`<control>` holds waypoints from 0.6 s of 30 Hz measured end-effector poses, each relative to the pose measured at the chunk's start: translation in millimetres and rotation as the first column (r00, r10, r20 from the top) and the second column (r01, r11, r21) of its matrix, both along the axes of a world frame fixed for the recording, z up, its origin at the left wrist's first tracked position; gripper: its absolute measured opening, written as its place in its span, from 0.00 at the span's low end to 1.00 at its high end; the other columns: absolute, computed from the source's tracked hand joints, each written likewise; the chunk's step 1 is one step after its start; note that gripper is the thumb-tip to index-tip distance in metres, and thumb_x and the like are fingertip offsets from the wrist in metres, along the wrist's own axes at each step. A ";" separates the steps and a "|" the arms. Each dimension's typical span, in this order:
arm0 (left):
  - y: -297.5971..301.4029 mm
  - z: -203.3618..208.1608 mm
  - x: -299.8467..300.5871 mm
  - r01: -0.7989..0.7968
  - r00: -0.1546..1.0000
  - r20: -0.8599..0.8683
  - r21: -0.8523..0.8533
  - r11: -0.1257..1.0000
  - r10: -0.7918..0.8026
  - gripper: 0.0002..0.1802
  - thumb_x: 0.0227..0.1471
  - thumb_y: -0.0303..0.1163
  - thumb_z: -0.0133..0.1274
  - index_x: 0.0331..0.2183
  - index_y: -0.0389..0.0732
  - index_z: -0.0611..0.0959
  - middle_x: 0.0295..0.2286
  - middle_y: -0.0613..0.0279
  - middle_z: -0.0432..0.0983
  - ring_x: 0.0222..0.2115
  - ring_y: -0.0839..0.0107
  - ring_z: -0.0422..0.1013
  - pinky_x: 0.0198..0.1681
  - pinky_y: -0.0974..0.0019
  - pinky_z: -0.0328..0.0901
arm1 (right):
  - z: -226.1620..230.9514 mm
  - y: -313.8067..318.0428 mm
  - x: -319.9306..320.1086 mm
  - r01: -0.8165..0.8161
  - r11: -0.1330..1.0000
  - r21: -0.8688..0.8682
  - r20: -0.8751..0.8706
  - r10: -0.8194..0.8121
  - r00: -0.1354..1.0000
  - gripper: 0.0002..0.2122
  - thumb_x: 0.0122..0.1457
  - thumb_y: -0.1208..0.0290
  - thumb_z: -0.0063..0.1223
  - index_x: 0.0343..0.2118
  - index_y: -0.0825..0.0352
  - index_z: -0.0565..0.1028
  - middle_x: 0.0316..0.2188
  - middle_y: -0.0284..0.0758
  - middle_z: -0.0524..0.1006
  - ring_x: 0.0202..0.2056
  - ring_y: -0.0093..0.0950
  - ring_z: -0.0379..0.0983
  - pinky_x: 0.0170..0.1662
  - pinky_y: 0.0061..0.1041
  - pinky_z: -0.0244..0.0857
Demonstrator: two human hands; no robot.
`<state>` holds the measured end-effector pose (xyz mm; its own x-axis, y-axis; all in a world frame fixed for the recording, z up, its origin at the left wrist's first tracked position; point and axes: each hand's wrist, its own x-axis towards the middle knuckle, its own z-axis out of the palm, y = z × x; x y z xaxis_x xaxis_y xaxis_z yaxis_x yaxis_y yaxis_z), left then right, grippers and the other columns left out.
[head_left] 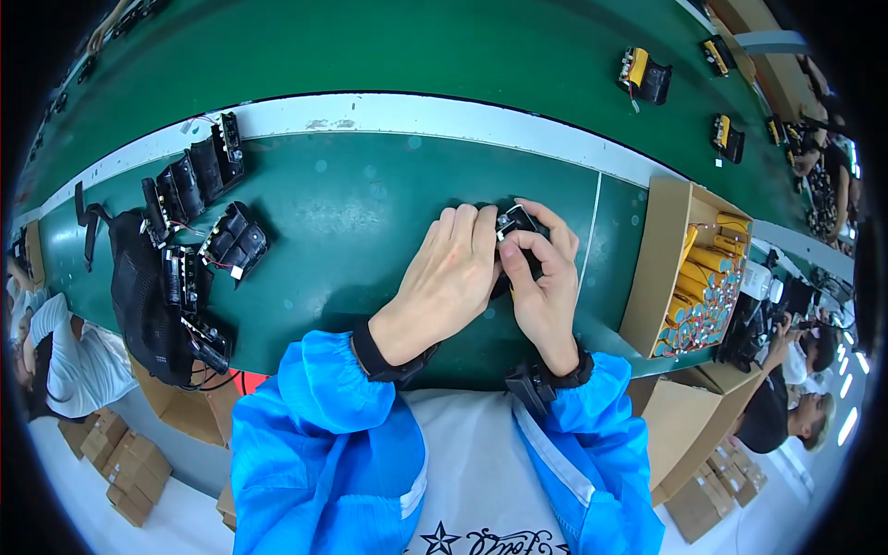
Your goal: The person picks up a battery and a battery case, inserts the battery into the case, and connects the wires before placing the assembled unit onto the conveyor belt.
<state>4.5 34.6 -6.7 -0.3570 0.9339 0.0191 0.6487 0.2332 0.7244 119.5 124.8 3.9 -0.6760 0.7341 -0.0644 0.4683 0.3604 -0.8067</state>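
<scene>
Between my hands, over the middle of the green bench, is a small black plastic housing (521, 219) with a pale part at its end. My left hand (444, 273) lies over its left side with fingers together, hiding much of it. From the right, my right hand (544, 277) pinches the housing, thumb and forefinger bent at its near side and the other fingers around the far side. A bit of yellow shows under my hands. Off to the left lie several similar black housings (236, 242) with circuit boards and thin wires.
An open cardboard box (645, 268) of yellow battery packs (708, 268) with wires stands at the right. A black mesh bag (139, 287) lies at the left edge. Beyond a white rail (370, 111), a green belt (444, 55) carries housings with yellow packs (638, 69). People sit at both sides.
</scene>
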 end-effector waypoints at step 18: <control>-0.7 -3.0 -4.1 0.036 0.999 -0.037 -0.007 0.999 -0.037 0.33 0.41 0.21 0.59 0.51 0.25 0.68 0.38 0.47 0.66 0.38 0.53 0.66 0.42 0.58 0.64 | 1.8 -2.4 -7.5 0.089 0.982 -0.165 0.020 -0.087 0.996 0.05 0.55 0.76 0.58 0.34 0.65 0.81 0.53 0.34 0.71 0.53 0.36 0.59 0.56 0.33 0.56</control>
<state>0.4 33.9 -9.7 -0.3219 0.9464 0.0255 0.6832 0.2135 0.6983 111.9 122.4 5.7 -0.6075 0.7692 -0.1981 0.5028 0.1793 -0.8456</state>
